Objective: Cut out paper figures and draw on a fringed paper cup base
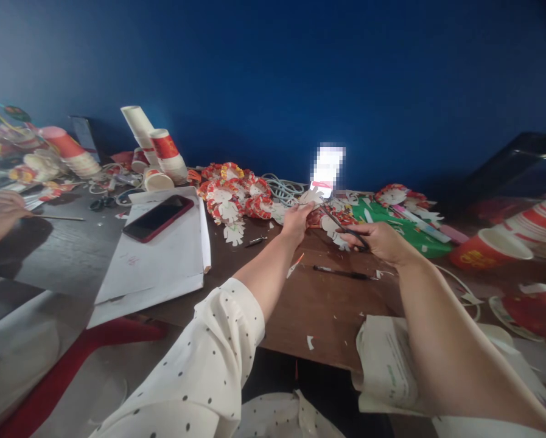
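My left hand (297, 220) is closed on a white paper cutout (311, 196) and holds it up near the back of the table. In my right hand (378, 240) is a pair of dark scissors (357, 237), its blades pointing left toward the paper; whether they touch it I cannot tell. Behind my hands a lit phone (326, 170) leans upright. Just left of them lies a heap of red and white paper-cup flowers (236, 188). On the brown table (300, 304) below my hands are a black pen (341, 272) and small paper scraps.
A dark red phone (161, 218) rests on white paper sheets (117, 280) to the left. Stacked paper cups (167, 152) stand behind it, and more cups (492, 249) lie at right. A green sheet (405, 228) bears markers. At far left another person's hand (1, 219) holds a thin stick.
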Motion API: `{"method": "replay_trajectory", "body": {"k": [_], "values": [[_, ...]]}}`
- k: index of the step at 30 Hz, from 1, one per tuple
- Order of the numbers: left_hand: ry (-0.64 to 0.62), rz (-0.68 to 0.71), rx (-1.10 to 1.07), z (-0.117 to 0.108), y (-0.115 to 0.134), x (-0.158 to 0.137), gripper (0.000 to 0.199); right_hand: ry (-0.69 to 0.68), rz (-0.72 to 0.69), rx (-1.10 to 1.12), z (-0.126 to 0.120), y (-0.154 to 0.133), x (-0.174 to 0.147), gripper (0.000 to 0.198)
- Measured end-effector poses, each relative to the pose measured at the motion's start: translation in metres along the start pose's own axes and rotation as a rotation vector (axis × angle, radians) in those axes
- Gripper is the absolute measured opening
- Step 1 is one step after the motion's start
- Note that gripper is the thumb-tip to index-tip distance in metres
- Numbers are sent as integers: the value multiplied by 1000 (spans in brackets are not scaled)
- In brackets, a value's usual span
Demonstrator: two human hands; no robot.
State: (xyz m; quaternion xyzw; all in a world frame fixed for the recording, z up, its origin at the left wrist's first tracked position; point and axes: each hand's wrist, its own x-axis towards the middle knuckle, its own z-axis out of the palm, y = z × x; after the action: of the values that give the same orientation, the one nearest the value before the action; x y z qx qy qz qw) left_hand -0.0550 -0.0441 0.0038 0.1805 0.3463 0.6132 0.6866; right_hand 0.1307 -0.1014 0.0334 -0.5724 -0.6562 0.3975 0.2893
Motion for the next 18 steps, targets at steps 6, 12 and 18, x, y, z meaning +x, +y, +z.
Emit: {"method": "replay_trajectory", "body": {"k": [6,12,18], "values": [[0,1,0,-1,-1,2,14,-14,11,11,-1,2,-1,63],[-1,-3,13,0,-1,1,15,10,17,24,-1,1,-1,65],[-8,6,77,2,1,-2,6,11,29,44,-1,7,3,59]]}}
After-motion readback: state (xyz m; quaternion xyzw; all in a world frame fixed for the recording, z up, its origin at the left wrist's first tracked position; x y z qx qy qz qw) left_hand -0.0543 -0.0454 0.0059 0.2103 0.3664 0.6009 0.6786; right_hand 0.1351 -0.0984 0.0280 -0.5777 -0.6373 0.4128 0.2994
